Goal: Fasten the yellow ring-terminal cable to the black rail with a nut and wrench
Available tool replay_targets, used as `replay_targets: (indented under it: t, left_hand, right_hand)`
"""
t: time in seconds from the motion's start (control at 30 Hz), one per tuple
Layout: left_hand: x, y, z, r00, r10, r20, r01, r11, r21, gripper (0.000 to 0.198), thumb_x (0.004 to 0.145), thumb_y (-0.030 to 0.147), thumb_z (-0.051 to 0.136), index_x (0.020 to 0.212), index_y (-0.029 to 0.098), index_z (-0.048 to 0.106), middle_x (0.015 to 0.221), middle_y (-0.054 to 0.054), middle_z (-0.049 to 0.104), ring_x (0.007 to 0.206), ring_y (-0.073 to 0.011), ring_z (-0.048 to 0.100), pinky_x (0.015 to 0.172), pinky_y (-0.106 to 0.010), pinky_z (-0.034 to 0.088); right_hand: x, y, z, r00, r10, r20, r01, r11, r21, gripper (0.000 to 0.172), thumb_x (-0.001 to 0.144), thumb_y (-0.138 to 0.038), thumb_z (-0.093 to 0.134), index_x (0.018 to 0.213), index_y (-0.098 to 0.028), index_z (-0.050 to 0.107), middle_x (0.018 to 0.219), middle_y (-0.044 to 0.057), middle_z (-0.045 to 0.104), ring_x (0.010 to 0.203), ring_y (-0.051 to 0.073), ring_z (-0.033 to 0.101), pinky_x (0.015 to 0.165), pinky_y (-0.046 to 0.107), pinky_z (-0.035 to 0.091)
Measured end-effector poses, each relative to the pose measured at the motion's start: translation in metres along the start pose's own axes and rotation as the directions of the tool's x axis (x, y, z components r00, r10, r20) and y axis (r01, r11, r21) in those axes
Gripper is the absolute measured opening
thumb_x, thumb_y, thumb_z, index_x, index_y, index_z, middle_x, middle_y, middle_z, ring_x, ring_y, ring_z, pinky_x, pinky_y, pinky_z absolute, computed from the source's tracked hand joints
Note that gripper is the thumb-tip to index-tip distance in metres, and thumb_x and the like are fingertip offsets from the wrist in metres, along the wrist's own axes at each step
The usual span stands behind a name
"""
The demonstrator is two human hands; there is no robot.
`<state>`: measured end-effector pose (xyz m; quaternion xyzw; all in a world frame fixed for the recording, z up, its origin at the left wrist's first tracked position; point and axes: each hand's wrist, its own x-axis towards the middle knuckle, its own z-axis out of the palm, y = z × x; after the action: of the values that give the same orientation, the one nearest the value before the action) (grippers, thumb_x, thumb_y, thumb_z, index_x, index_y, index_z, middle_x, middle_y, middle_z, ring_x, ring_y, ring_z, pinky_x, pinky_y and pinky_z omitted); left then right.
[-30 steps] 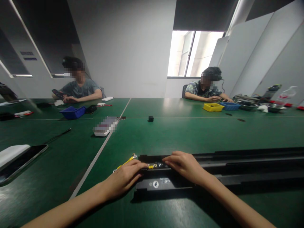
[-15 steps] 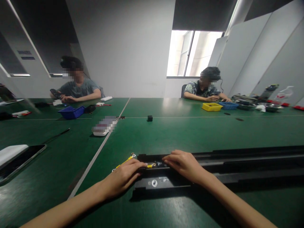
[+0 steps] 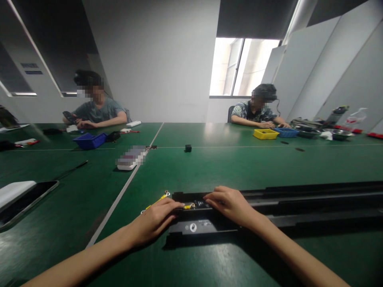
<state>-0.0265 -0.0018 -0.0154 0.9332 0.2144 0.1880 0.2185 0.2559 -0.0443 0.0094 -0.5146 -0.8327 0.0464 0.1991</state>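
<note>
My left hand [image 3: 157, 217] is closed at the left end of a long black metal channel [image 3: 194, 228]. From its fingertips juts a yellow cable end with a metal ring terminal [image 3: 188, 206], lying inside the channel. Beyond the knuckles shows another yellow cable piece [image 3: 163, 197] with a ring at its tip, on the table. Fingers bent and together, my right hand [image 3: 229, 203] pinches a small dark part with shiny bands [image 3: 198, 203] just right of the ring; its kind I cannot make out. Ring and dark part sit close; whether they touch is unclear.
A small black cube [image 3: 188, 148] stands mid-table on the green tabletop [image 3: 227, 167]. A white device [image 3: 127, 162] and a phone [image 3: 26, 203] lie left. Blue [image 3: 89, 141] and yellow [image 3: 265, 134] bins stand farther off, near two seated people.
Both hands keep nearly the same pose at the channel's left end. The whole view has shifted very slightly. The right-hand co-worker's hand has moved a little near the yellow bin.
</note>
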Motion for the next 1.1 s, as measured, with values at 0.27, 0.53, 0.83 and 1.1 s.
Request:
replay_targets:
  t: [0.27, 0.53, 0.83, 1.1]
  left_hand:
    - [0.0004, -0.0010, -0.0006, 1.000, -0.021, 0.006, 0.021, 1.000, -0.004, 0.036, 0.094, 0.012, 0.041, 0.128, 0.022, 0.046, 0.115, -0.008, 0.054, 0.104, -0.0187, 0.055, 0.092, -0.032, 0.046]
    - [0.0000, -0.0006, -0.0007, 1.000, -0.019, 0.004, 0.019, 1.000, -0.013, 0.037, 0.094, 0.011, 0.041, 0.128, 0.024, 0.046, 0.114, -0.007, 0.055, 0.104, -0.0182, 0.055, 0.092, -0.031, 0.046]
    - [0.0000, -0.0015, -0.0007, 1.000, -0.009, -0.009, 0.008, 1.000, -0.011, 0.037, 0.094, 0.011, 0.041, 0.128, 0.023, 0.047, 0.114, -0.008, 0.055, 0.103, -0.0192, 0.055, 0.092, -0.033, 0.048]
    - [0.0019, 0.0024, -0.0034, 1.000, -0.018, 0.003, 0.018, 1.000, -0.003, 0.036, 0.094, 0.012, 0.041, 0.127, 0.022, 0.048, 0.113, -0.009, 0.056, 0.103, -0.0195, 0.056, 0.092, -0.034, 0.048]
  right_hand:
    - [0.0008, -0.0008, -0.0005, 1.000, 0.011, 0.009, -0.011, 1.000, -0.004, 0.022, 0.092, -0.028, 0.052, 0.101, -0.023, 0.071, 0.081, 0.004, 0.065, 0.073, 0.015, 0.060, 0.063, 0.023, 0.041]
    - [0.0007, -0.0016, -0.0011, 1.000, 0.018, 0.017, -0.018, 1.000, -0.011, 0.023, 0.092, -0.028, 0.051, 0.102, -0.023, 0.071, 0.083, 0.004, 0.066, 0.074, 0.015, 0.061, 0.064, 0.023, 0.041]
    - [0.0016, -0.0055, -0.0040, 1.000, 0.020, 0.012, -0.020, 0.999, -0.029, 0.022, 0.092, -0.028, 0.052, 0.101, -0.022, 0.071, 0.081, 0.003, 0.066, 0.072, 0.015, 0.060, 0.062, 0.023, 0.041]
    - [0.0013, -0.0049, -0.0038, 1.000, 0.011, 0.011, -0.011, 0.999, -0.043, 0.024, 0.093, -0.030, 0.050, 0.101, -0.023, 0.071, 0.081, 0.004, 0.066, 0.071, 0.015, 0.061, 0.061, 0.023, 0.041]
